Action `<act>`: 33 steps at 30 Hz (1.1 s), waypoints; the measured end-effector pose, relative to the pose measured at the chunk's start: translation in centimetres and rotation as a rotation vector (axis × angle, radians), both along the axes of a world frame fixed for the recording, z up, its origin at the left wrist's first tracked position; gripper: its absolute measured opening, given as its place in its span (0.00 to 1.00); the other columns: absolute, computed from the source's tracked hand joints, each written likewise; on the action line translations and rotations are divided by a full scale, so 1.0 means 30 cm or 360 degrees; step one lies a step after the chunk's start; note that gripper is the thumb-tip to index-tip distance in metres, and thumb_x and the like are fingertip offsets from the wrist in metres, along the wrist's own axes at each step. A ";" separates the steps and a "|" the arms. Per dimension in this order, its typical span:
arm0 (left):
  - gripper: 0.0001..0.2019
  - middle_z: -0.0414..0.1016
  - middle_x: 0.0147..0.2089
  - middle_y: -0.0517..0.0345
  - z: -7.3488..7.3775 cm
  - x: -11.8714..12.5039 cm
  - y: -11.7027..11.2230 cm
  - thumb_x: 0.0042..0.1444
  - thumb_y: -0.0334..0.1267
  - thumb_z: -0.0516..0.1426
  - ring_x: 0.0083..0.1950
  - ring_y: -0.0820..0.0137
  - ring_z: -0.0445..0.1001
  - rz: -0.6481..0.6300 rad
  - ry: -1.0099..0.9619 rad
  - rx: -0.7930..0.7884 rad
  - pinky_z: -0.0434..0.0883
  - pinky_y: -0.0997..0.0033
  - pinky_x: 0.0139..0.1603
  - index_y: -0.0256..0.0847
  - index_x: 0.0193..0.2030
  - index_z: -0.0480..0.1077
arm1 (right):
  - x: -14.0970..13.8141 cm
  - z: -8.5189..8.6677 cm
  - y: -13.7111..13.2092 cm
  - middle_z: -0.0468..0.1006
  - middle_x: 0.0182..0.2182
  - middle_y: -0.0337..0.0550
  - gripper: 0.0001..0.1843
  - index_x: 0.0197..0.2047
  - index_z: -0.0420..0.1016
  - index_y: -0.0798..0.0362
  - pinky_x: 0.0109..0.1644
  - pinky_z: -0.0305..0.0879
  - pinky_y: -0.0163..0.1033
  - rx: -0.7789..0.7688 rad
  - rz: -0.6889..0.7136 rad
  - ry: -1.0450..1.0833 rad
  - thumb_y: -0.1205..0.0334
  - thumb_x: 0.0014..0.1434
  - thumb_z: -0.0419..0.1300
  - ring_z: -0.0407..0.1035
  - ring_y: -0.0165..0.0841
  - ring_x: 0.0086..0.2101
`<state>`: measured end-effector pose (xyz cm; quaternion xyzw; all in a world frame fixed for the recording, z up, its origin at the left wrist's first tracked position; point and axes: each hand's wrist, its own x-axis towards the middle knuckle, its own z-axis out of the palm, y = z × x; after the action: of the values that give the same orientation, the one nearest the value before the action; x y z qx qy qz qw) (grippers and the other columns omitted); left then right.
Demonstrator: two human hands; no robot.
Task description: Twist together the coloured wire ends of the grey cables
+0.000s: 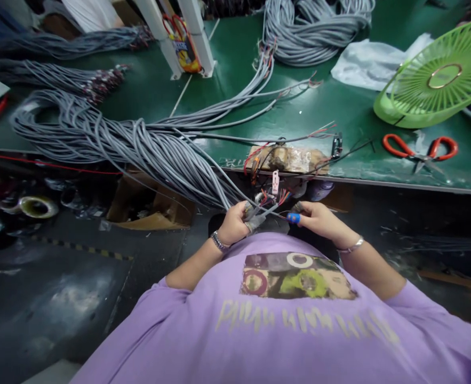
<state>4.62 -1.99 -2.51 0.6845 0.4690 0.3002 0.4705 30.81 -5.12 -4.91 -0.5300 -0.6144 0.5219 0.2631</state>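
Note:
My left hand (238, 223), its fingertips covered in grey, is closed on a grey cable (273, 208) close to my body. From that cable's end fan out thin coloured wires (285, 196). My right hand (317, 218) pinches a thin wire (279, 214) a short way to the right, with blue tape around one finger. A large bundle of grey cables (147, 149) runs from the bench down to my left hand. Just beyond my hands, a small pink piece (276, 182) stands at the bench edge.
A wooden block (299, 159) with wires lies along the green bench's (363, 160) front edge. To the right are red-handled scissors (421, 152) and a green fan (439, 74). Coiled cables (315, 32) lie at the back, near a white post (197, 32). Below left sits a cardboard box (151, 205).

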 end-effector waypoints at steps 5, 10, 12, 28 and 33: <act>0.25 0.68 0.26 0.65 0.016 -0.005 -0.005 0.38 0.53 0.72 0.27 0.78 0.63 -0.0048 -0.0064 -0.0086 0.65 0.78 0.29 0.37 0.30 0.67 | -0.129 0.031 0.036 0.72 0.22 0.36 0.30 0.34 0.68 0.53 0.21 0.41 0.32 -0.0368 -0.0307 0.0964 0.34 0.48 0.67 0.49 0.21 0.18; 0.25 0.75 0.33 0.59 0.019 -0.035 -0.023 0.43 0.54 0.70 0.33 0.73 0.73 -0.0108 -0.0145 -0.0215 0.72 0.74 0.36 0.37 0.37 0.69 | -0.196 0.047 0.040 0.71 0.19 0.34 0.25 0.30 0.68 0.53 0.19 0.37 0.30 -0.0520 -0.0627 0.1265 0.47 0.41 0.75 0.48 0.19 0.16; 0.23 0.76 0.32 0.59 0.027 -0.048 -0.025 0.47 0.54 0.68 0.32 0.73 0.73 -0.0119 -0.0087 -0.0151 0.71 0.74 0.35 0.36 0.38 0.71 | -0.203 0.052 0.034 0.74 0.20 0.36 0.24 0.31 0.69 0.54 0.19 0.38 0.30 -0.0519 -0.0667 0.1344 0.49 0.40 0.76 0.50 0.19 0.16; 0.20 0.64 0.18 0.68 0.098 -0.037 0.016 0.50 0.53 0.67 0.15 0.83 0.56 0.0049 -0.0437 -0.0381 0.51 0.80 0.14 0.37 0.32 0.67 | -0.154 0.120 -0.050 0.82 0.30 0.47 0.15 0.36 0.82 0.50 0.35 0.70 0.40 0.0669 -0.0012 0.0341 0.48 0.57 0.63 0.74 0.36 0.30; 0.25 0.58 0.15 0.71 0.105 -0.098 0.032 0.44 0.56 0.69 0.12 0.84 0.50 0.0118 -0.0796 -0.0619 0.46 0.82 0.13 0.38 0.31 0.66 | -0.148 0.181 -0.026 0.80 0.33 0.48 0.19 0.48 0.80 0.51 0.34 0.68 0.40 0.0813 -0.0128 0.0252 0.48 0.61 0.60 0.70 0.34 0.27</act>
<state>1.67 -1.03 0.65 0.4692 0.4120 0.3807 0.6820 26.38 -5.89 0.51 -0.4280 -0.6820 0.3790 0.4561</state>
